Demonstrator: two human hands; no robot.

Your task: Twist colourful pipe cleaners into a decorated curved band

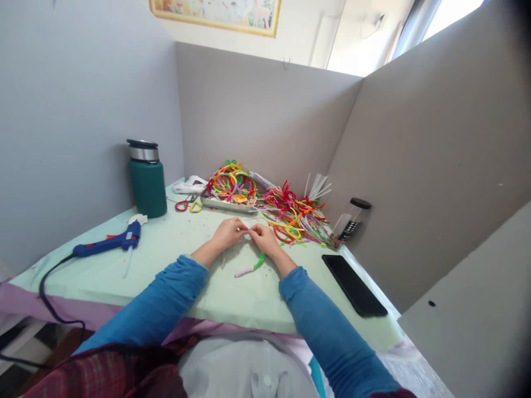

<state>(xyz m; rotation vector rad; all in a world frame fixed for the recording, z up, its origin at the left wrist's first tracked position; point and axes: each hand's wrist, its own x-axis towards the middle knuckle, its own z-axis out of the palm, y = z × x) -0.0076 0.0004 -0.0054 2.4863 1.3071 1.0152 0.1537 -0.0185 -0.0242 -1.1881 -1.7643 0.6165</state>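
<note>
My left hand and my right hand meet fingertip to fingertip above the middle of the table. Both are closed in a pinch, on something too small and hidden to make out. A fuzzy strip, green at one end and pale pink at the other, hangs or lies just below my right hand; whether it joins what the fingers hold cannot be seen. Behind the hands, a metal tray carries coloured rings. Beside it spreads a heap of bright pipe cleaners.
At the left are a blue glue gun with its cord, a green bottle and red-and-yellow-handled scissors. At the right are a black phone and a black-lidded clear container. Grey partitions enclose the table.
</note>
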